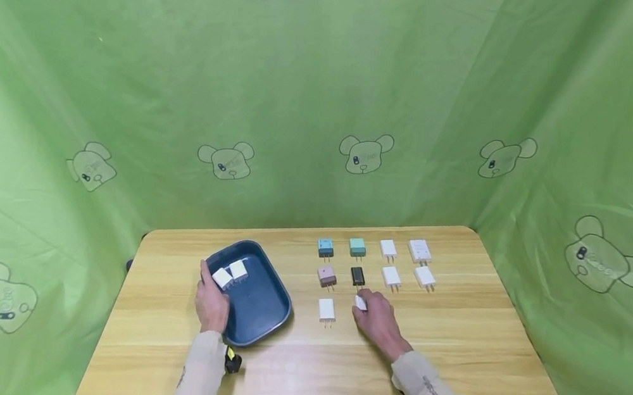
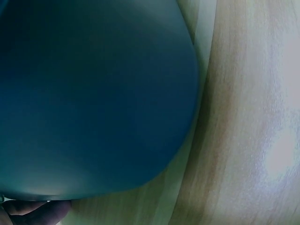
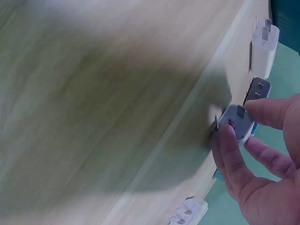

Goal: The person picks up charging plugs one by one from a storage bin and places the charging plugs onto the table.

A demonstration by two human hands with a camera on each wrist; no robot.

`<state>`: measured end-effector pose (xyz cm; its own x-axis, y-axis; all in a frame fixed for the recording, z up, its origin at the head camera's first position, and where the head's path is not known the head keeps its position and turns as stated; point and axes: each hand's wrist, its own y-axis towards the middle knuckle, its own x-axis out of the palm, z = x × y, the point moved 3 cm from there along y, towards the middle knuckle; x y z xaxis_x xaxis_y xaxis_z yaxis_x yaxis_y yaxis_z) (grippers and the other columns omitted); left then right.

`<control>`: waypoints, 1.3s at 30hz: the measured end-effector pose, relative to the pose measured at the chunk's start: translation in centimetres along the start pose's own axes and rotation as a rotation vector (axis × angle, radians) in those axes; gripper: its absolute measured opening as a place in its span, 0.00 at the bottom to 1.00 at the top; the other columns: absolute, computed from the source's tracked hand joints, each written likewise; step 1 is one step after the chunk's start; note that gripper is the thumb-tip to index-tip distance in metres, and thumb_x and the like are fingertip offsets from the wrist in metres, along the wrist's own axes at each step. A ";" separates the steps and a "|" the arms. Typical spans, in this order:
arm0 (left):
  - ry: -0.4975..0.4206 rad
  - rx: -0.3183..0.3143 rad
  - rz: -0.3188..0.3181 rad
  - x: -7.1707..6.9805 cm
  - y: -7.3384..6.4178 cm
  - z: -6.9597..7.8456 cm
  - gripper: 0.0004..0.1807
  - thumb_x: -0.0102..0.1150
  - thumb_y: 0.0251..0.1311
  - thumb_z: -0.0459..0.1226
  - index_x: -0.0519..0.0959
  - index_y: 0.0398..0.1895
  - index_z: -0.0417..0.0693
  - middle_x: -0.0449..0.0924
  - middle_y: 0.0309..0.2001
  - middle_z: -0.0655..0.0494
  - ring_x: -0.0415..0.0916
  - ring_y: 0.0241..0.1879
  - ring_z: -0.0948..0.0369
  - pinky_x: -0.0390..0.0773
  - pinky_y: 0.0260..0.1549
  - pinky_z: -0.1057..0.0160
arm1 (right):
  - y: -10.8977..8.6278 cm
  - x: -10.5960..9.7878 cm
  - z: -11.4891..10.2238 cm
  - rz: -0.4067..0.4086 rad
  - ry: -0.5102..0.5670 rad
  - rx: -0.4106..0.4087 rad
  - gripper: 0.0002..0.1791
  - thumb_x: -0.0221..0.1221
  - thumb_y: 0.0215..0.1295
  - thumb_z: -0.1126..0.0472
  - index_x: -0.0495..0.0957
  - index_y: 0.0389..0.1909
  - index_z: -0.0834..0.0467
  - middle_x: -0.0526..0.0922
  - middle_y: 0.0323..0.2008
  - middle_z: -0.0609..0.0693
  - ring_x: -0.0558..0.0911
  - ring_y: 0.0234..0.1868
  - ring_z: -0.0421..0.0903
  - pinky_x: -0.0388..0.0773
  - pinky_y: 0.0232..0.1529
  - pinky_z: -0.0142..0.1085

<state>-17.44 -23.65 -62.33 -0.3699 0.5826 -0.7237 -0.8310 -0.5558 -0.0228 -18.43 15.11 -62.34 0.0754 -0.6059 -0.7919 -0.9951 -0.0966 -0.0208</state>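
At the left of the table, my left hand (image 1: 211, 303) holds the left side of a dark blue plastic tray (image 1: 284, 286). Two white charger plugs (image 1: 238, 270) lie inside it, near the upper left wall. In the left wrist view the tray (image 2: 108, 108) fills much of the picture, with a little of the fingers (image 2: 44, 213) showing at its lower edge. My right hand (image 1: 378, 321) pinches a white charger plug (image 1: 361, 303) between thumb and fingers, just below a black charger (image 1: 357, 276). The right wrist view shows the plug's prong end (image 3: 241, 123) facing the camera.
Chargers lie in rows on the wooden table (image 1: 452, 338): a blue one (image 1: 325, 247), a green one (image 1: 357, 246), a mauve one (image 1: 327, 276) and several white ones, including a white charger (image 1: 326, 310) left of my right hand. Green cloth (image 1: 303, 94) hangs behind and at both sides.
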 end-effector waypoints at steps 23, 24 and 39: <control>-0.021 0.014 -0.002 0.1 -0.1 -0.2 0.59 0.55 0.53 0.19 0.38 0.84 0.58 0.67 0.67 0.26 0.74 0.59 0.31 0.74 0.63 0.35 | -0.1 -1.6 -1.0 0.046 -0.092 -0.048 0.29 0.62 0.68 0.50 0.75 0.64 0.62 0.82 0.49 0.62 0.83 0.47 0.59 0.84 0.49 0.55; -0.021 0.018 0.000 0.1 -0.1 -0.2 0.59 0.55 0.53 0.19 0.38 0.84 0.58 0.67 0.67 0.25 0.74 0.59 0.30 0.74 0.63 0.35 | 0.1 -1.8 -1.2 0.059 -0.105 -0.056 0.29 0.62 0.69 0.49 0.75 0.64 0.62 0.82 0.49 0.62 0.83 0.47 0.58 0.84 0.48 0.55; 0.006 0.027 0.020 0.1 0.0 0.0 0.56 0.56 0.53 0.19 0.42 0.83 0.53 0.71 0.63 0.25 0.77 0.53 0.30 0.78 0.57 0.35 | 4.1 -2.4 -9.5 0.060 -0.078 -0.187 0.27 0.61 0.70 0.51 0.74 0.65 0.60 0.80 0.57 0.61 0.82 0.54 0.58 0.83 0.54 0.54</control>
<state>-17.47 -23.63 -62.42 -0.3842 0.5678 -0.7280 -0.8343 -0.5512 0.0104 -22.05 8.73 -54.73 0.0043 -0.5525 -0.8335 -0.9680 -0.2114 0.1351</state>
